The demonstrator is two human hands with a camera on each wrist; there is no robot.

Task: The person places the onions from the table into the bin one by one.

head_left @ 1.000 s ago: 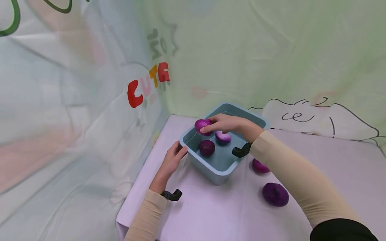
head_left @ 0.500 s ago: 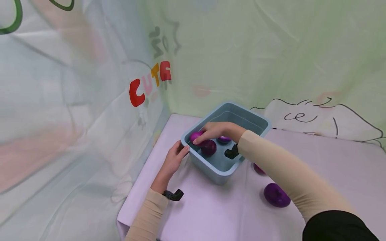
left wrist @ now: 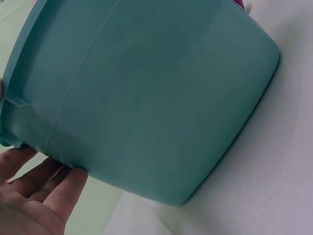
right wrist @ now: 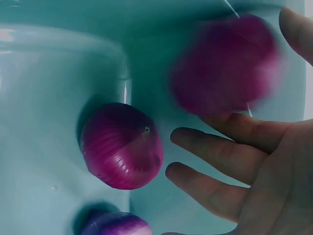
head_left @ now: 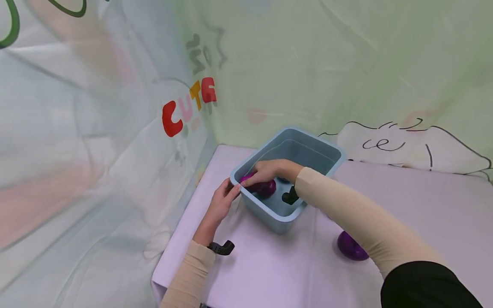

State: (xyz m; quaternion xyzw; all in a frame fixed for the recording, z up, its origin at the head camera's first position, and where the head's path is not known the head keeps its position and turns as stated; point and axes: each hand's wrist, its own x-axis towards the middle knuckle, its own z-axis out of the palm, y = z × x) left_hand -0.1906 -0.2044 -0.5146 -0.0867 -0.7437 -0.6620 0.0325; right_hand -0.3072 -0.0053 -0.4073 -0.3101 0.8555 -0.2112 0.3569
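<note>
In the head view my left hand (head_left: 220,205) grips the near-left corner of a blue-grey plastic basin (head_left: 284,219), thumb on the rim. The left wrist view has its fingers (left wrist: 68,191) against the basin's outer wall. My right hand (head_left: 271,170) is inside the basin, fingers spread. By its index finger is a purple onion (right wrist: 225,63), blurred in the right wrist view, with the thumb apart from it. A second purple onion (right wrist: 122,147) lies on the basin floor. A third onion (right wrist: 116,225), paler on one side, is cut off by the frame.
On the lilac-covered table (head_left: 262,273), another purple onion (head_left: 351,247) lies right of the basin, partly behind the right sleeve (head_left: 358,209). Printed cloth walls (head_left: 308,64) stand to the left and behind.
My right hand has lowered the purple onion into the basin's near-left corner, and its fingers have loosened from it. The left hand keeps its place on the rim.
</note>
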